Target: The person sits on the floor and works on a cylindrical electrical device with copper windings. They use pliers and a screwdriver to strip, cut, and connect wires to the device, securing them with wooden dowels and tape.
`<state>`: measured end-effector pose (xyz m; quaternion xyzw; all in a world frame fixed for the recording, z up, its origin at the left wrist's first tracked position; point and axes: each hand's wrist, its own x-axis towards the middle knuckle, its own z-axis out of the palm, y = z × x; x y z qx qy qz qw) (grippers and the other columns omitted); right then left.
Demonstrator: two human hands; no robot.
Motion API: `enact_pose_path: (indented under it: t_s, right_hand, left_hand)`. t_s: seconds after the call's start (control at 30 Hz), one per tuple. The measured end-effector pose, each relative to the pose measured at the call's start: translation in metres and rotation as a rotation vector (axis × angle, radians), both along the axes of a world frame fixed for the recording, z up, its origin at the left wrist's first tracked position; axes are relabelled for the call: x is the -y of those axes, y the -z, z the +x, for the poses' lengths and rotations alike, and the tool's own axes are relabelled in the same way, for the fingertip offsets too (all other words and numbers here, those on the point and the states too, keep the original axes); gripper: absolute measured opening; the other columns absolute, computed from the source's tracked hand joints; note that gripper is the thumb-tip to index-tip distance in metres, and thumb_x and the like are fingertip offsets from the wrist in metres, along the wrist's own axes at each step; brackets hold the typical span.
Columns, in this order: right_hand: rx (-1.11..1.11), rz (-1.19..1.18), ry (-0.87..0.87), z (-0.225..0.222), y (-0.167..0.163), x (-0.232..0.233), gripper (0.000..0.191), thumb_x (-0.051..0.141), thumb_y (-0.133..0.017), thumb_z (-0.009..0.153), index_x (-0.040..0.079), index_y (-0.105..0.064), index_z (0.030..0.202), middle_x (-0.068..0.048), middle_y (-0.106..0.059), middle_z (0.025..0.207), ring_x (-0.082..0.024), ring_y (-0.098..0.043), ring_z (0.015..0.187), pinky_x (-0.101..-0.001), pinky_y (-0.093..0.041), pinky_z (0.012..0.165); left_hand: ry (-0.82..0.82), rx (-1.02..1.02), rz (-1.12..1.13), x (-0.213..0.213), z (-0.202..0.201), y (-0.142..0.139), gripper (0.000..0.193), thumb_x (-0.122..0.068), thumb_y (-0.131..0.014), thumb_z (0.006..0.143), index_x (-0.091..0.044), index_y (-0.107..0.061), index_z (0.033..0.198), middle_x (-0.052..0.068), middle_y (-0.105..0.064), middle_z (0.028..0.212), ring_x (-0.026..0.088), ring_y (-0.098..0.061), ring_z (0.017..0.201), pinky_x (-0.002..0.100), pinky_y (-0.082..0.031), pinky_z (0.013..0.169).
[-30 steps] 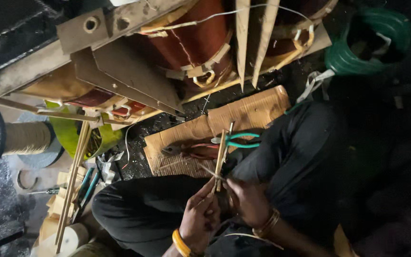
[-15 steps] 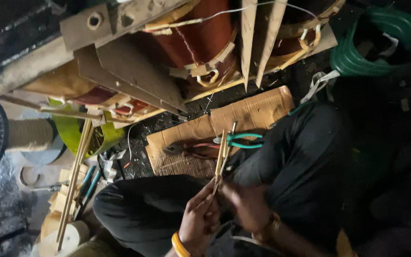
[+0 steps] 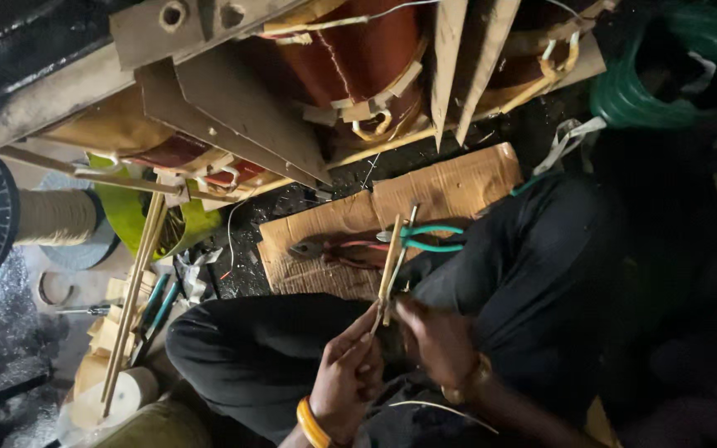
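Left hand (image 3: 348, 383), right hand (image 3: 440, 342) — close together, fingers pinched.

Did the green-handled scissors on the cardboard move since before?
No. The green-handled scissors lie at the same spot on the flat brown cardboard sheet, beside the red-handled pliers, as earlier. Only the head camera shifted slightly.

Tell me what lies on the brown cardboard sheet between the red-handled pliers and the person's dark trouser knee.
In the head view, green-handled scissors lie on the cardboard sheet, between the pliers and the knee.
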<state>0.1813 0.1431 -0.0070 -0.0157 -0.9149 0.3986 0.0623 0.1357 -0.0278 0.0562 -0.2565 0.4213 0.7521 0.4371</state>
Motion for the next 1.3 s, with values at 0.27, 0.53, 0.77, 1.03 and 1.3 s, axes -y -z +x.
enact_pose_path:
  t_s: [0.27, 0.53, 0.77, 1.03, 1.3]
  right_hand:
    - [0.068, -0.339, 0.132, -0.015, -0.009, -0.018, 0.024, 0.026, -0.069, 0.094, 0.005, -0.072, 0.106, -0.013, -0.076, 0.094, -0.025, -0.075, 0.066, -0.0352, -0.056, 0.057]
    - [0.428, -1.468, 0.417, -0.045, 0.009, -0.007, 0.026, 0.028, -0.072, 0.096, 0.002, -0.072, 0.094, 0.002, -0.054, 0.062, -0.004, -0.038, 0.042, -0.0239, -0.026, 0.039]
    - [0.479, -1.342, 0.397, -0.040, -0.003, -0.013, 0.026, 0.028, -0.078, 0.093, 0.003, -0.072, 0.090, 0.004, -0.058, 0.066, -0.001, -0.040, 0.048, -0.0214, -0.025, 0.042]
    - [0.553, -1.478, 0.193, -0.038, 0.003, -0.021, 0.026, 0.023, -0.071, 0.091, 0.001, -0.071, 0.105, -0.001, -0.072, 0.078, -0.001, -0.042, 0.045, -0.0204, -0.030, 0.042]
    - [0.555, -1.498, 0.195, -0.036, 0.015, -0.019, 0.027, 0.023, -0.072, 0.093, -0.001, -0.071, 0.106, -0.003, -0.071, 0.078, -0.001, -0.042, 0.046, -0.0198, -0.029, 0.043]
  left_hand:
    - [0.072, -0.077, 0.000, 0.006, -0.012, -0.012, 0.055, -0.008, -0.047, 0.100, -0.007, -0.050, 0.154, -0.002, -0.040, 0.062, 0.006, -0.032, 0.042, 0.022, -0.027, 0.037]
    - [0.084, -0.006, 0.030, -0.005, -0.006, -0.022, 0.052, -0.009, -0.050, 0.097, -0.003, -0.051, 0.148, 0.002, -0.059, 0.075, 0.012, -0.052, 0.049, 0.023, -0.037, 0.041]
    - [0.285, -0.228, -0.093, -0.007, -0.030, 0.025, 0.020, -0.012, -0.076, 0.092, 0.005, -0.068, 0.100, 0.009, -0.073, 0.088, 0.016, -0.068, 0.072, 0.029, -0.053, 0.061]
    - [0.431, -0.396, 0.168, 0.019, -0.043, 0.080, 0.018, -0.017, -0.077, 0.094, 0.000, -0.073, 0.095, 0.003, -0.073, 0.089, 0.009, -0.062, 0.079, 0.025, -0.050, 0.076]
    - [0.140, -0.357, 0.331, 0.000, -0.016, 0.067, 0.017, -0.015, -0.067, 0.104, -0.001, -0.068, 0.095, 0.007, -0.070, 0.092, 0.013, -0.061, 0.081, 0.029, -0.050, 0.076]
